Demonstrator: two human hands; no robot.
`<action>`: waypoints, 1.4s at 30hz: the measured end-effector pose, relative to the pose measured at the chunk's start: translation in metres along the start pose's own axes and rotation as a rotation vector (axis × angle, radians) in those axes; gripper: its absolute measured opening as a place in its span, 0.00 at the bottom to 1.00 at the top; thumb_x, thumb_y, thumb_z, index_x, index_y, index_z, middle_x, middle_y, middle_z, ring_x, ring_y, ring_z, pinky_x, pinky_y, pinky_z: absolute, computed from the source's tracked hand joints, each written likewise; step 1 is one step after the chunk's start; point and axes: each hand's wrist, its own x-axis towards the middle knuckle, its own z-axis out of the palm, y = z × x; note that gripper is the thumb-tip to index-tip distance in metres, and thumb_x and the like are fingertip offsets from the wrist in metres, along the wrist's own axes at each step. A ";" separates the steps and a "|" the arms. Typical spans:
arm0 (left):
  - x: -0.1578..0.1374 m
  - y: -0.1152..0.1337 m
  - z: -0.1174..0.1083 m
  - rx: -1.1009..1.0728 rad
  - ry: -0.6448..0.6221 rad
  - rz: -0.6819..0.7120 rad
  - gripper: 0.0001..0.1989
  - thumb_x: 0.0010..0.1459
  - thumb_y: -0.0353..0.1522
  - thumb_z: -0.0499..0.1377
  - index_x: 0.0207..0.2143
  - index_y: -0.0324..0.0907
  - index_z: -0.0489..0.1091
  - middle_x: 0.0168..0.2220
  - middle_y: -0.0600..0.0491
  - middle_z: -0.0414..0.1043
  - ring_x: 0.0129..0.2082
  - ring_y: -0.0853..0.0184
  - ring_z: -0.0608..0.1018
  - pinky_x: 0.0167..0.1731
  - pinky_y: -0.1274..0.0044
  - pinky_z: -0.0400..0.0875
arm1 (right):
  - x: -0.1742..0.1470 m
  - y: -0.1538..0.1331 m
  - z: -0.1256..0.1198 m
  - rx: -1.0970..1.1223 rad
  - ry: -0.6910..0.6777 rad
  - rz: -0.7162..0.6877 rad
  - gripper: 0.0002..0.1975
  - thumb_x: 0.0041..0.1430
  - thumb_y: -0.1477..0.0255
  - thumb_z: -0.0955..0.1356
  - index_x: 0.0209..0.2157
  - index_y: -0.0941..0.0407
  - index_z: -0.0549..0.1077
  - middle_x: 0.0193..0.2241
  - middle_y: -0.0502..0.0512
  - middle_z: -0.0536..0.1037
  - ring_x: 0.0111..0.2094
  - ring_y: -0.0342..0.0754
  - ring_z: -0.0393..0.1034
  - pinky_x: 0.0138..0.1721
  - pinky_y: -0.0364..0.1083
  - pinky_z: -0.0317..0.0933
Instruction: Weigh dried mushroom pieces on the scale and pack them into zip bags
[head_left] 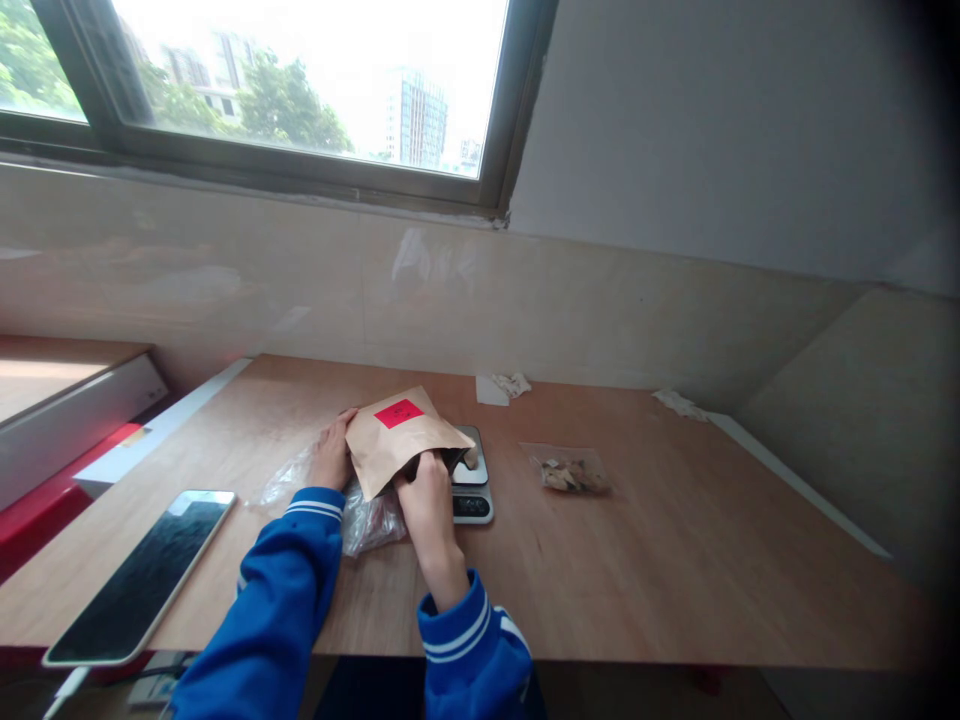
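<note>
A brown paper bag point(405, 428) with a red label point(398, 412) lies tilted, its mouth facing me. My left hand point(335, 450) grips the bag's left side. The fingers of my right hand point(427, 490) reach inside the mouth and are hidden there, so I cannot see whether they hold anything. Behind the bag's right edge is a small digital scale point(472, 506), partly covered. A pale piece point(471, 457) shows by the mouth, above the scale's plate. Crumpled clear plastic point(373, 522) lies under and beside the bag.
To the right lies a clear packet point(574, 474) of dried brownish pieces. A phone point(146, 575) with a charging cable point(69, 690) rests at the front left of the wooden table point(675, 560). Crumpled paper point(512, 385) sits near the wall, below the window.
</note>
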 end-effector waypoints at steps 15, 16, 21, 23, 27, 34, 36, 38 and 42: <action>0.004 -0.014 0.011 0.044 0.088 -0.014 0.27 0.56 0.33 0.52 0.59 0.38 0.57 0.51 0.42 0.68 0.47 0.54 0.71 0.47 0.66 0.65 | -0.024 0.013 -0.047 0.328 0.419 0.260 0.16 0.56 0.63 0.67 0.43 0.56 0.63 0.38 0.58 0.71 0.38 0.48 0.68 0.41 0.47 0.63; 0.005 -0.014 0.012 0.039 0.105 -0.048 0.27 0.57 0.36 0.52 0.58 0.37 0.57 0.49 0.41 0.70 0.46 0.53 0.71 0.46 0.66 0.66 | -0.024 0.020 -0.047 0.305 0.412 0.268 0.17 0.56 0.62 0.67 0.43 0.57 0.64 0.39 0.59 0.72 0.38 0.48 0.68 0.40 0.47 0.63; 0.009 -0.009 0.010 0.024 0.136 -0.151 0.29 0.58 0.48 0.50 0.55 0.38 0.61 0.43 0.41 0.73 0.45 0.50 0.73 0.43 0.64 0.67 | -0.017 0.054 -0.038 0.005 0.219 0.122 0.16 0.58 0.62 0.65 0.44 0.57 0.70 0.39 0.61 0.75 0.41 0.52 0.65 0.44 0.50 0.59; 0.009 -0.007 0.009 0.035 0.136 -0.148 0.28 0.58 0.48 0.49 0.53 0.38 0.63 0.44 0.41 0.73 0.45 0.51 0.73 0.44 0.65 0.66 | -0.013 0.062 -0.034 -0.113 0.126 0.072 0.15 0.60 0.64 0.63 0.45 0.56 0.72 0.40 0.60 0.76 0.42 0.53 0.63 0.45 0.52 0.56; 0.009 -0.006 0.008 0.055 0.124 -0.140 0.28 0.58 0.49 0.47 0.51 0.38 0.65 0.44 0.40 0.73 0.44 0.51 0.73 0.44 0.65 0.66 | -0.007 0.069 -0.035 -0.210 0.063 0.023 0.15 0.63 0.66 0.61 0.48 0.54 0.71 0.45 0.61 0.74 0.45 0.54 0.61 0.47 0.54 0.53; 0.009 -0.009 0.010 0.075 0.102 -0.139 0.28 0.59 0.48 0.47 0.51 0.37 0.65 0.44 0.40 0.73 0.44 0.51 0.73 0.45 0.65 0.65 | -0.031 0.085 -0.050 -0.211 0.181 0.090 0.14 0.62 0.71 0.58 0.42 0.54 0.73 0.42 0.60 0.71 0.43 0.53 0.62 0.45 0.52 0.51; 0.007 -0.010 0.011 0.073 0.108 -0.135 0.28 0.59 0.48 0.48 0.53 0.37 0.63 0.44 0.40 0.72 0.44 0.51 0.73 0.45 0.65 0.65 | -0.041 0.088 -0.052 -0.215 0.176 0.113 0.14 0.61 0.73 0.58 0.41 0.54 0.73 0.41 0.60 0.71 0.43 0.54 0.62 0.44 0.52 0.52; 0.006 -0.011 0.012 0.074 0.113 -0.134 0.29 0.59 0.48 0.47 0.54 0.37 0.62 0.44 0.40 0.72 0.45 0.51 0.72 0.45 0.65 0.65 | -0.048 0.090 -0.052 -0.210 0.173 0.124 0.14 0.60 0.74 0.58 0.40 0.55 0.73 0.41 0.60 0.71 0.43 0.54 0.62 0.43 0.51 0.52; 0.004 -0.012 0.013 0.084 0.108 -0.140 0.28 0.59 0.47 0.47 0.54 0.37 0.62 0.43 0.40 0.72 0.44 0.51 0.72 0.44 0.65 0.65 | -0.053 0.091 -0.052 -0.194 0.161 0.137 0.13 0.59 0.75 0.59 0.39 0.54 0.74 0.41 0.59 0.71 0.43 0.54 0.62 0.43 0.51 0.52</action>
